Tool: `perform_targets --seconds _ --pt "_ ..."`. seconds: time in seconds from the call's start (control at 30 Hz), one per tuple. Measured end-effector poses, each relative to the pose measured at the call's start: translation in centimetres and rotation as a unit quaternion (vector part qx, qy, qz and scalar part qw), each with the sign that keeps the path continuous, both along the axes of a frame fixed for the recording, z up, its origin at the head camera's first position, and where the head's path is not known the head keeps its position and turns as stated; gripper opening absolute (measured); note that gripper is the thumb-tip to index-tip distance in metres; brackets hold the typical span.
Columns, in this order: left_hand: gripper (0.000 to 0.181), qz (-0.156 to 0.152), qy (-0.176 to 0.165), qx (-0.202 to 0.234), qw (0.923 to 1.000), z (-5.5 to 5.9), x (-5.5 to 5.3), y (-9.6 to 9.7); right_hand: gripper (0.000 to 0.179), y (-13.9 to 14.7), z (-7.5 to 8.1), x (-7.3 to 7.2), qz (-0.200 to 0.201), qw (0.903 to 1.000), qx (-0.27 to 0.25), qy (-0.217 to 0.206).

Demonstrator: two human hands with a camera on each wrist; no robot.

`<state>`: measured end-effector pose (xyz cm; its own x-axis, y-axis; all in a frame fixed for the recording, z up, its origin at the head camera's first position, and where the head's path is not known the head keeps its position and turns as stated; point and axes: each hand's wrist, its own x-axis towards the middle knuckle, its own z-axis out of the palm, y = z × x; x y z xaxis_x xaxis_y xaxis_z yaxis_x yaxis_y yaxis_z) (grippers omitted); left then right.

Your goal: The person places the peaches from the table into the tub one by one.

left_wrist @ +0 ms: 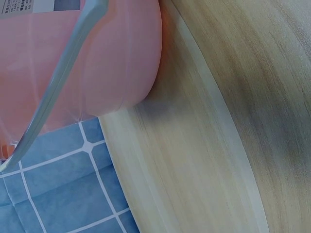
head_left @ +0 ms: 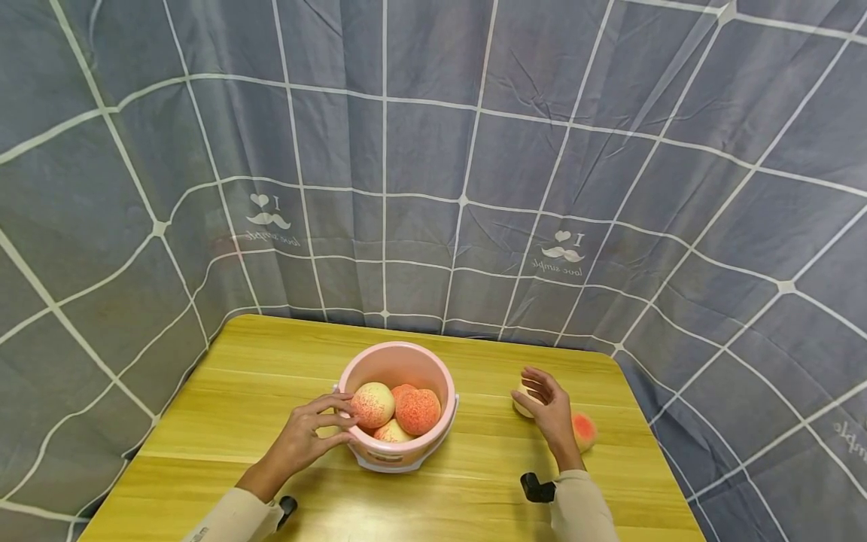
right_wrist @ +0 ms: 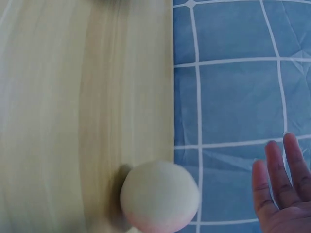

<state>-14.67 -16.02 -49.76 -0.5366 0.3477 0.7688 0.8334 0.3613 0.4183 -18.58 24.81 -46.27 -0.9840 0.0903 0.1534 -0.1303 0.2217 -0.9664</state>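
A pink bucket [head_left: 396,452] stands on the table with several toy-like peaches [head_left: 417,412] inside, some orange-red and some pale yellow with red specks. My left hand [head_left: 305,436] grips its left rim, fingertips over the edge and thumb on the outer wall. In the left wrist view the bucket's side [left_wrist: 121,58] and white handle [left_wrist: 53,82] fill the upper left; that hand is out of sight there. My right hand [head_left: 549,410] hovers by a pale peach [head_left: 523,408], fingers spread and relaxed. The right wrist view shows this peach [right_wrist: 160,196] apart from the fingers.
Another peach [head_left: 584,430], reddish on top, lies beside my right wrist, partly hidden by it. The yellow wood-grain table [head_left: 284,361] ends at a grey-blue gridded curtain [head_left: 420,165] at the back and sides. A black wrist mount [head_left: 538,488] sticks out from my right sleeve.
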Motion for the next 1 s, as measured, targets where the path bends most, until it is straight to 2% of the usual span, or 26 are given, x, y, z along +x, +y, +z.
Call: perform_targets --seconds 0.17,0.43,1.0 --pt "0.035 0.004 -0.004 -0.001 1.0000 0.0 0.0 0.1 0.049 0.3 0.4 0.6 -0.016 0.9999 0.003 0.003" --pt "0.029 0.006 -0.006 -0.003 1.0000 0.0 0.0 0.1 0.052 3.1 -3.7 -0.5 -0.045 0.9985 0.020 0.023" --pt "0.027 0.001 -0.006 0.000 1.0000 0.0 0.0 0.3 0.053 6.0 -5.0 0.2 -0.107 0.9939 0.003 0.026"
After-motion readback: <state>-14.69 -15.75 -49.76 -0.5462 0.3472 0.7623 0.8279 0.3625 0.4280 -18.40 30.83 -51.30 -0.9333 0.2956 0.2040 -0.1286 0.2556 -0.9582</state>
